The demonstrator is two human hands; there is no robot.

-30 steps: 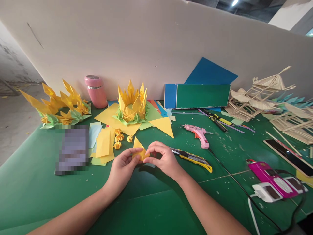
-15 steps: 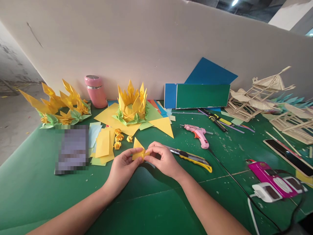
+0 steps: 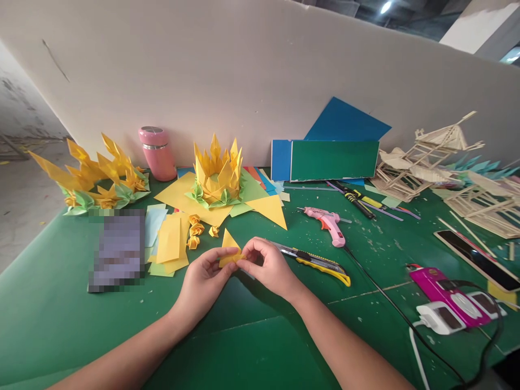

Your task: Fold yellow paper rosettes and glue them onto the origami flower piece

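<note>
A small piece of folded yellow paper (image 3: 229,242) is pinched between my two hands above the green table (image 3: 227,346), one pointed corner standing up. My left hand (image 3: 207,273) grips its left side with thumb and fingers. Closed on its right edge is my right hand (image 3: 266,265); the fingertips partly cover the folds. Just left of the paper lie several small yellow paper roses (image 3: 195,230) and a stack of yellow paper sheets (image 3: 169,238). To the right of my right hand rests a yellow utility knife (image 3: 320,265).
A yellow paper crown (image 3: 218,179) stands at the back, with a second crown (image 3: 108,176) at left. Near them is a pink thermos (image 3: 157,154). A pink glue gun (image 3: 329,222), a magenta power strip (image 3: 442,295), a phone (image 3: 479,257) and wooden stick models (image 3: 410,168) occupy the right.
Both hands still hold the paper. My right fingertips have shifted slightly over its right edge, hiding more of the fold. The whole view has moved a little.
</note>
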